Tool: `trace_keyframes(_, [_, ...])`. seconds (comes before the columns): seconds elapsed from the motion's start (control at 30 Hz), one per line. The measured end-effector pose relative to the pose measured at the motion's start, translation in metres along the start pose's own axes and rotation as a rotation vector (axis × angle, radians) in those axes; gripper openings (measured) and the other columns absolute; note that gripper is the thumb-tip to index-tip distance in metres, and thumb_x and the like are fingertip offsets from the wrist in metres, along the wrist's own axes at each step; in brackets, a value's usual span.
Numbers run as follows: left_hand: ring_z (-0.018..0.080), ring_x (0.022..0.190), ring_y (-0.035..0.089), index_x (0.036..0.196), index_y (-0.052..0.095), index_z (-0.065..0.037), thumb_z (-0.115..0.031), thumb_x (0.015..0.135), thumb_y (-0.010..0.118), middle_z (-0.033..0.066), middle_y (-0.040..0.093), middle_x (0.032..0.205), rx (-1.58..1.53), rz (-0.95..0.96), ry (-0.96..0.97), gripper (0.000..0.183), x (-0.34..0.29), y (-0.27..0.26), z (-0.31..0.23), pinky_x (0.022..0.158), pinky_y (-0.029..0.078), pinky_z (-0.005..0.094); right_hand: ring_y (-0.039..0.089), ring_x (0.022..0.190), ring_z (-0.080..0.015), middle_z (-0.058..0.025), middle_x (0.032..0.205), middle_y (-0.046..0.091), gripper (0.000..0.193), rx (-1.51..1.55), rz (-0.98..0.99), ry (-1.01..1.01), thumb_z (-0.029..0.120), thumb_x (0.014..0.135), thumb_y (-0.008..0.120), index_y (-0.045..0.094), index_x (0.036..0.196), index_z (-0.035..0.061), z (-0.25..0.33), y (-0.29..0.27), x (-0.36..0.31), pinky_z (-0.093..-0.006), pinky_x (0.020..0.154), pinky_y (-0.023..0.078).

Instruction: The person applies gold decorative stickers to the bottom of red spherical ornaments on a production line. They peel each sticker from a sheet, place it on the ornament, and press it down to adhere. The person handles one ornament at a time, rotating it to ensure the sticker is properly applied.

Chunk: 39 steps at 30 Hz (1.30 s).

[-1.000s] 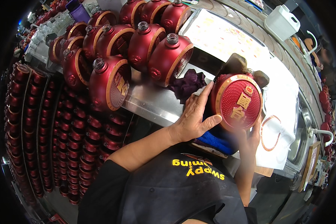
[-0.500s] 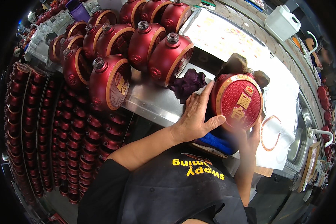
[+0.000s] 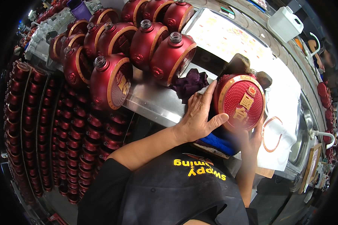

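Observation:
A round red ceramic bottle [image 3: 241, 103] with a gold rim and gold labels on its face is held upright over the steel bench edge. My left hand [image 3: 200, 116] grips its left side, fingers spread along the rim. Below its lower right side sits my right hand [image 3: 251, 138], partly hidden behind the bottle and touching its bottom. Just left of the bottle a dark purple cloth [image 3: 190, 84] lies on the bench. A blue cloth [image 3: 218, 142] sits under the bottle.
Several matching red bottles [image 3: 146, 41] lie on their sides across the steel bench [image 3: 154, 101]. Racks of many more red bottles [image 3: 75, 138] fill the left. A white sheet [image 3: 229, 37], a white jug [image 3: 285, 23] and a sink [image 3: 302, 144] are to the right.

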<state>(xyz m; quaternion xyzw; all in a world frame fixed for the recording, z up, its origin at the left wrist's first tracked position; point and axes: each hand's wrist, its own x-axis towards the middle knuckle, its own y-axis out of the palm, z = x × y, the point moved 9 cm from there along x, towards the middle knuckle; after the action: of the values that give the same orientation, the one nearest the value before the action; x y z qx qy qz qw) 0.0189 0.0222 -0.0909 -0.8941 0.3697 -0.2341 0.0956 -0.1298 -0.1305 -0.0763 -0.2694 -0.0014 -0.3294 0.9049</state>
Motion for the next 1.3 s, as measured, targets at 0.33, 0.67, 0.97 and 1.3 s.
trace_keyframes(0.33, [0.0474, 0.143, 0.033, 0.162, 0.023, 0.003, -0.066, 0.091, 0.064, 0.0292, 0.041, 0.153, 0.351, -0.137, 0.233, 0.108, -0.025, -0.007, -0.036, 0.117, 0.02, 0.0601, 0.051, 0.135, -0.0325, -0.0224, 0.146, 0.052, 0.093, -0.022, 0.031, -0.026, 0.051, 0.096, 0.073, 0.034, 0.156, -0.0086, -0.005, 0.0, 0.0, -0.0429, 0.114, 0.039])
trace_keyframes(0.67, [0.0467, 0.152, 0.025, 0.164, 0.03, -0.002, -0.072, 0.097, 0.046, 0.0205, 0.04, 0.162, 0.582, 0.023, 0.228, 0.098, -0.032, -0.002, -0.052, 0.116, 0.016, 0.0678, 0.045, 0.142, -0.0341, -0.0244, 0.152, 0.046, 0.098, 0.144, 0.09, -0.069, 0.052, 0.095, 0.072, 0.029, 0.158, -0.0097, 0.01, 0.005, 0.006, -0.0449, 0.119, 0.033])
trace_keyframes(0.97, [0.0425, 0.146, 0.042, 0.155, 0.044, 0.004, -0.066, 0.106, 0.033, 0.0204, 0.054, 0.152, 0.533, 0.249, 0.399, 0.086, 0.076, -0.017, -0.073, 0.12, 0.025, 0.0579, 0.043, 0.144, -0.0383, -0.0273, 0.158, 0.042, 0.111, -0.017, 0.127, -0.118, 0.057, 0.089, 0.077, 0.024, 0.161, -0.0104, 0.009, -0.008, 0.006, -0.0461, 0.12, 0.032])
trace_keyframes(1.3, [0.029, 0.14, 0.051, 0.137, 0.063, -0.007, -0.054, 0.096, 0.062, 0.0072, 0.076, 0.103, 0.648, 0.585, 0.795, 0.063, 0.072, 0.084, -0.126, 0.124, 0.017, 0.0612, 0.059, 0.133, -0.0267, -0.023, 0.154, 0.052, 0.062, 0.547, -0.272, 0.137, -0.003, 0.101, 0.053, 0.034, 0.16, -0.0043, -0.057, -0.061, -0.026, -0.0349, 0.104, 0.052])
